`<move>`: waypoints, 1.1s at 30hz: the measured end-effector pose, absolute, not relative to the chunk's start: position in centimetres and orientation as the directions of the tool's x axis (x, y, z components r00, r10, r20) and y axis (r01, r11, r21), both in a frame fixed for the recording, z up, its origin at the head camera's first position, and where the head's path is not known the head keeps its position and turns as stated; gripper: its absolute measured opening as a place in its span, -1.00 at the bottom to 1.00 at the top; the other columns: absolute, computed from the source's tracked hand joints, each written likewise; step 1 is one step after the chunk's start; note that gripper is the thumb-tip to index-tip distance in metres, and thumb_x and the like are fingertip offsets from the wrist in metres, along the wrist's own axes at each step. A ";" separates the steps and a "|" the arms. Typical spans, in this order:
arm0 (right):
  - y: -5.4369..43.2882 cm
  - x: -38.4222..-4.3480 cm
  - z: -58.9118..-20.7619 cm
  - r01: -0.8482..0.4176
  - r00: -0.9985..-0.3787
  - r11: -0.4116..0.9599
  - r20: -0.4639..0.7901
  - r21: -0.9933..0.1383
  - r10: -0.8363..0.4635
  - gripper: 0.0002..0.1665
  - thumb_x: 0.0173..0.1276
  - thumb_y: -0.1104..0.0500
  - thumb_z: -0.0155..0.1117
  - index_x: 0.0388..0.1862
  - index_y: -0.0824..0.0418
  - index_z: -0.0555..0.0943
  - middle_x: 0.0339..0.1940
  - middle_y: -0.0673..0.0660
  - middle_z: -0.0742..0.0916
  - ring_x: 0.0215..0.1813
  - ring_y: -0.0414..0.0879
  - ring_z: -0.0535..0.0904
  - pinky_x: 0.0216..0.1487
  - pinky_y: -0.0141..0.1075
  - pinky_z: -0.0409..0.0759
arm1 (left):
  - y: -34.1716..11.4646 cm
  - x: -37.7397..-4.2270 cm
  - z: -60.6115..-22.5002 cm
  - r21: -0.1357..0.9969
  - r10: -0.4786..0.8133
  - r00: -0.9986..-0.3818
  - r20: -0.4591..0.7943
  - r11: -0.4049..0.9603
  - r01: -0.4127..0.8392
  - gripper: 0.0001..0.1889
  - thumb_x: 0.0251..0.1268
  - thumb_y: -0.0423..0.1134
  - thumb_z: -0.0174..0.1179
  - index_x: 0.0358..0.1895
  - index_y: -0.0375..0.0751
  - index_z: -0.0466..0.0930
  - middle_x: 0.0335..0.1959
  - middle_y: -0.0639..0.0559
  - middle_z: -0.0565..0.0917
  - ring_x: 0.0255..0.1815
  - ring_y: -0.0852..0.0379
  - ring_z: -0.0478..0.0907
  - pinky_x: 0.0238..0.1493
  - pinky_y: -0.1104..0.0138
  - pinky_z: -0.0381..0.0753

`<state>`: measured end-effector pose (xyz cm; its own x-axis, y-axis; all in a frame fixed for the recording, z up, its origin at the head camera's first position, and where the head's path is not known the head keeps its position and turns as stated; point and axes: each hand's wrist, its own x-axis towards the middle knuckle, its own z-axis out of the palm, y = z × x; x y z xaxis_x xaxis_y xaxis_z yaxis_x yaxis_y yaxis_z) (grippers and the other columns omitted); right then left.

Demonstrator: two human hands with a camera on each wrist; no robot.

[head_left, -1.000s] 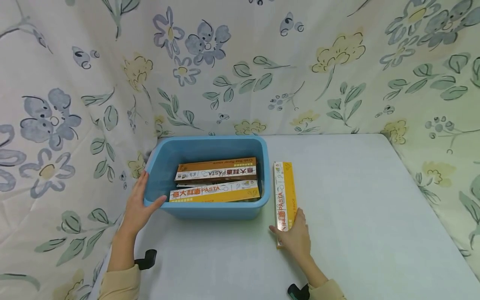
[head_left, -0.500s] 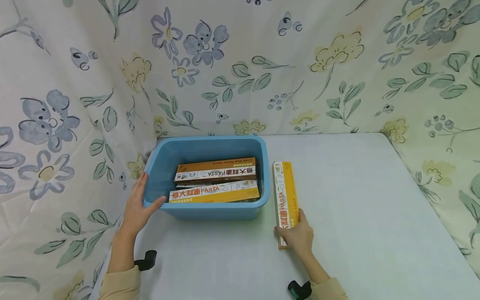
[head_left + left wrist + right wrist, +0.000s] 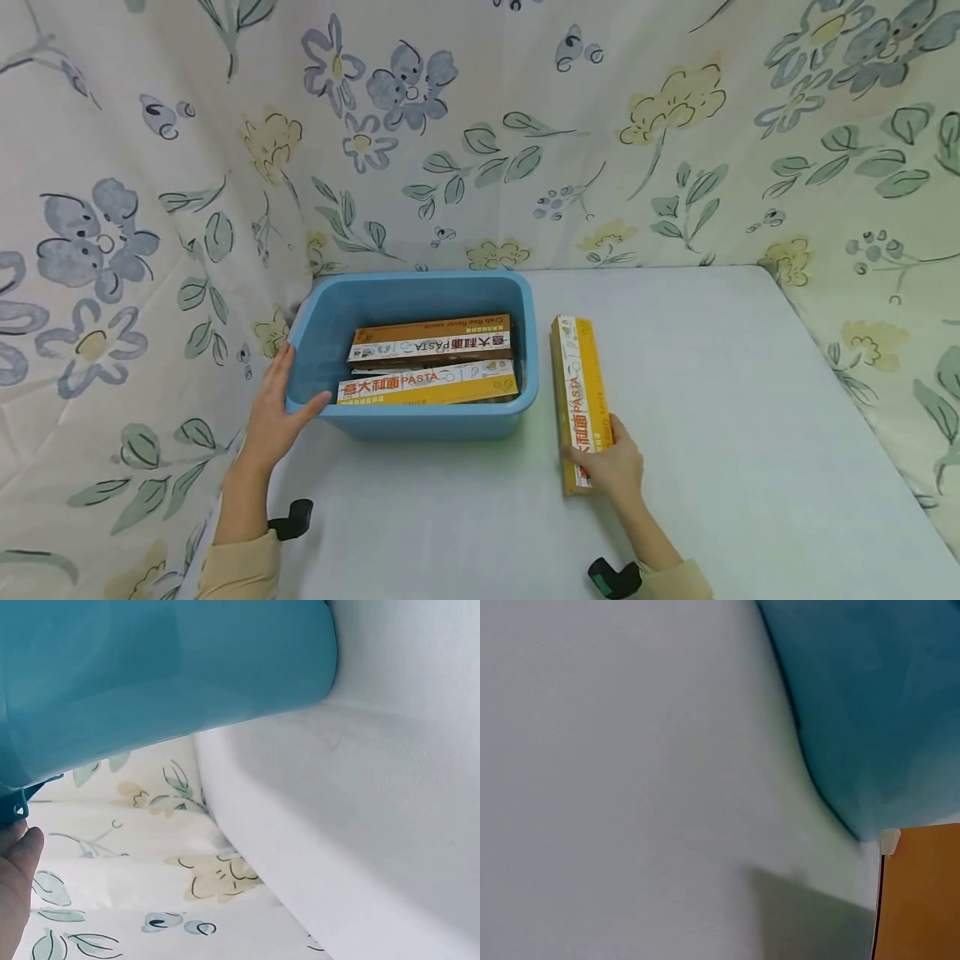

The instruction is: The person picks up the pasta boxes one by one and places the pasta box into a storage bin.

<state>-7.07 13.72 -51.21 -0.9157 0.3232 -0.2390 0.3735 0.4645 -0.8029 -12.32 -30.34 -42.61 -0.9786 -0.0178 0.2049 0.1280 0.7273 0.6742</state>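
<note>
My right hand (image 3: 617, 467) grips the near end of a yellow and white pasta box (image 3: 583, 383), thumb on its left side and fingers on its right. To its left stands a blue plastic bin (image 3: 427, 423) holding several pasta boxes: a yellow one (image 3: 429, 385) in front and a brown one (image 3: 431, 340) behind. My left hand (image 3: 272, 417) rests at the bin's front left corner, its thumb along the front rim and its fingers stretched along the left side. In the left wrist view, fingertips (image 3: 26, 847) touch the bin's rim. The right wrist view shows the box's orange-brown side (image 3: 922, 900).
A white tabletop (image 3: 720, 433) bears the bin and extends to the right. Floral curtain cloth (image 3: 480, 167) hangs behind and along both sides. The bin stands near the table's back left edge.
My right hand has closed round the pasta box and shifted it slightly right, tilting it so its left side shows. My left hand and the bin have stayed in place.
</note>
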 end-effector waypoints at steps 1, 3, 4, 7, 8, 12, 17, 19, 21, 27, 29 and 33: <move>13.8 -7.1 -51.0 0.373 -0.916 0.462 -0.241 -0.804 0.320 0.15 0.03 0.04 0.52 0.45 0.50 0.14 0.29 0.49 0.43 0.10 0.25 0.45 0.14 0.11 0.48 | -30.3 -12.3 -42.6 0.675 -0.018 -0.978 0.206 0.727 0.129 -0.05 0.21 -0.06 0.26 0.55 -0.26 -0.10 0.57 -0.24 -0.08 0.50 -0.39 -0.11 0.23 -0.42 0.04; 14.1 -7.1 -50.8 0.371 -0.918 0.463 -0.241 -0.805 0.316 0.15 0.03 0.03 0.52 0.45 0.49 0.13 0.30 0.48 0.43 0.10 0.25 0.44 0.14 0.10 0.48 | -30.3 -12.3 -42.6 0.675 -0.017 -0.979 0.204 0.726 0.128 -0.05 0.22 -0.05 0.26 0.56 -0.26 -0.10 0.57 -0.24 -0.09 0.50 -0.39 -0.11 0.23 -0.42 0.04; 14.3 -7.2 -50.7 0.368 -0.919 0.462 -0.239 -0.807 0.313 0.15 0.03 0.04 0.52 0.46 0.49 0.13 0.30 0.48 0.43 0.10 0.25 0.44 0.13 0.10 0.48 | -30.3 -12.3 -42.6 0.676 -0.018 -0.979 0.202 0.726 0.126 -0.05 0.22 -0.05 0.26 0.56 -0.25 -0.10 0.57 -0.23 -0.09 0.50 -0.39 -0.11 0.23 -0.42 0.04; 14.7 -7.2 -50.3 0.360 -0.922 0.462 -0.234 -0.811 0.308 0.15 0.02 0.05 0.53 0.46 0.48 0.14 0.30 0.47 0.44 0.11 0.24 0.44 0.13 0.09 0.48 | -30.4 -12.3 -42.7 0.674 -0.019 -0.979 0.204 0.728 0.126 -0.05 0.21 -0.05 0.26 0.56 -0.25 -0.10 0.56 -0.25 -0.08 0.50 -0.40 -0.10 0.22 -0.43 0.06; 14.9 -7.2 -50.1 0.358 -0.923 0.463 -0.232 -0.811 0.306 0.15 0.02 0.05 0.53 0.46 0.47 0.14 0.30 0.46 0.44 0.11 0.24 0.44 0.12 0.09 0.49 | -30.4 -12.3 -42.7 0.674 -0.020 -0.979 0.205 0.728 0.126 -0.05 0.21 -0.05 0.26 0.56 -0.25 -0.09 0.56 -0.25 -0.07 0.50 -0.40 -0.10 0.22 -0.42 0.06; 15.5 -7.4 -49.3 0.340 -0.931 0.468 -0.222 -0.815 0.290 0.16 0.03 0.03 0.54 0.47 0.46 0.13 0.29 0.45 0.45 0.12 0.24 0.44 0.13 0.09 0.49 | -30.4 -12.3 -42.7 0.671 -0.020 -0.977 0.213 0.729 0.131 -0.05 0.20 -0.06 0.27 0.55 -0.26 -0.08 0.56 -0.27 -0.06 0.50 -0.39 -0.09 0.22 -0.42 0.07; 16.1 -7.3 -48.3 0.304 -0.942 0.484 -0.181 -0.821 0.283 0.15 0.03 0.04 0.54 0.47 0.43 0.15 0.28 0.42 0.47 0.11 0.23 0.46 0.12 0.09 0.52 | -30.2 -12.2 -42.6 0.668 -0.018 -0.977 0.210 0.733 0.130 -0.05 0.20 -0.04 0.26 0.55 -0.26 -0.08 0.56 -0.26 -0.07 0.50 -0.39 -0.10 0.23 -0.42 0.05; 16.3 -7.3 -47.9 0.289 -0.945 0.491 -0.161 -0.822 0.286 0.13 0.03 0.06 0.55 0.46 0.42 0.16 0.26 0.41 0.49 0.08 0.22 0.49 0.09 0.07 0.54 | -30.2 -12.2 -42.4 0.666 -0.020 -0.979 0.204 0.736 0.124 -0.04 0.20 -0.02 0.26 0.55 -0.26 -0.09 0.56 -0.25 -0.07 0.50 -0.39 -0.10 0.23 -0.42 0.05; 16.4 -7.2 -47.6 0.276 -0.947 0.501 -0.144 -0.820 0.287 0.13 0.02 0.07 0.55 0.46 0.42 0.17 0.25 0.41 0.51 0.06 0.20 0.51 0.06 0.05 0.56 | -30.2 -12.1 -42.3 0.665 -0.021 -0.980 0.197 0.737 0.118 -0.03 0.21 0.00 0.26 0.56 -0.26 -0.10 0.57 -0.24 -0.09 0.50 -0.39 -0.11 0.23 -0.42 0.04; 16.8 -7.4 -46.5 0.241 -0.957 0.517 -0.112 -0.822 0.269 0.12 0.01 0.08 0.56 0.46 0.39 0.19 0.24 0.39 0.53 0.02 0.17 0.52 -0.02 -0.07 0.57 | -30.4 -12.2 -42.4 0.670 -0.007 -0.980 0.200 0.731 0.131 -0.02 0.22 0.02 0.26 0.55 -0.28 -0.12 0.57 -0.25 -0.10 0.51 -0.37 -0.13 0.27 -0.40 0.00; 16.9 -7.4 -46.1 0.225 -0.962 0.525 -0.101 -0.821 0.254 0.11 0.01 0.07 0.56 0.46 0.38 0.20 0.23 0.37 0.53 0.01 0.16 0.52 -0.06 -0.15 0.56 | -30.4 -12.2 -42.4 0.670 -0.002 -0.979 0.202 0.730 0.137 -0.02 0.22 0.01 0.26 0.55 -0.28 -0.12 0.57 -0.25 -0.10 0.52 -0.36 -0.13 0.28 -0.40 -0.01; 17.1 -7.6 -45.4 0.199 -0.969 0.530 -0.083 -0.825 0.234 0.09 0.01 0.07 0.57 0.45 0.36 0.22 0.19 0.36 0.56 -0.02 0.15 0.53 -0.14 -0.25 0.54 | -30.5 -12.1 -42.3 0.670 0.002 -0.979 0.202 0.729 0.140 -0.02 0.22 0.01 0.26 0.55 -0.28 -0.12 0.57 -0.25 -0.09 0.52 -0.36 -0.13 0.28 -0.40 -0.01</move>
<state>-7.63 17.15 -45.36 -0.9687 0.2340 -0.0834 0.1989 0.5297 -0.8245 -12.15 -30.45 -42.32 -0.9794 0.0020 0.2018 0.1396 0.7289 0.6702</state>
